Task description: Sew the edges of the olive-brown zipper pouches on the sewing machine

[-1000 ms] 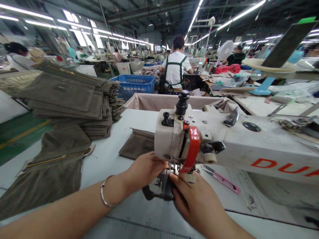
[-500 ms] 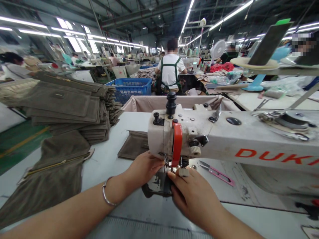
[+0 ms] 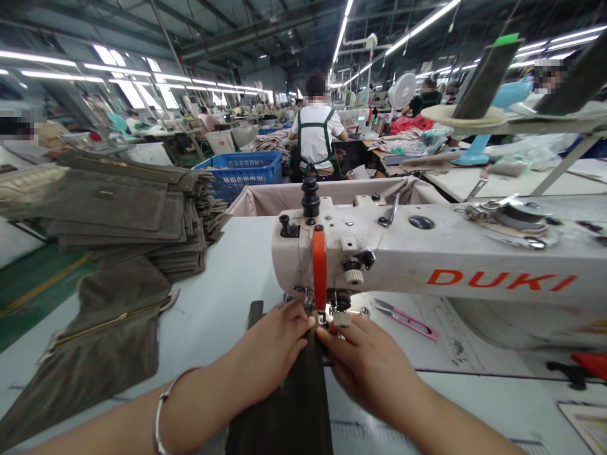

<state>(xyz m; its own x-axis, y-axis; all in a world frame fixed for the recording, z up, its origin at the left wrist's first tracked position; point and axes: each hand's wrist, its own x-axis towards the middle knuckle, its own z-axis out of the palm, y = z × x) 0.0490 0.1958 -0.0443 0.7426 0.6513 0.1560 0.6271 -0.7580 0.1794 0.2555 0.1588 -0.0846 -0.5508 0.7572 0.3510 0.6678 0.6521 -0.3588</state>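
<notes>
A white sewing machine (image 3: 389,253) with an orange guard (image 3: 319,268) stands before me. Under its needle area lies a dark brown fabric piece (image 3: 289,417), running back toward my body. My left hand (image 3: 275,338) rests over this piece, fingers bent and pressed together on it just left of the presser foot. Opposite, my right hand (image 3: 367,357) has its curled fingers at the fabric's right edge, close by the needle. The machine head partly hides those fingertips. Pink-handled thread snips (image 3: 410,321) lie on the machine bed beyond my right hand.
At left, brown fabric pieces (image 3: 109,202) are heaped in a stack, with a zippered piece (image 3: 114,328) lying nearer. Behind the machine are a cloth-lined bin (image 3: 265,196) and a blue crate (image 3: 246,170). Thread cones (image 3: 488,79) stand at right. A person (image 3: 317,136) sits ahead, facing away.
The fabric piece now stretches from the needle toward my body, where it earlier lay mostly behind and under the machine head. My left hand has turned and shifted onto it; the view moved slightly right.
</notes>
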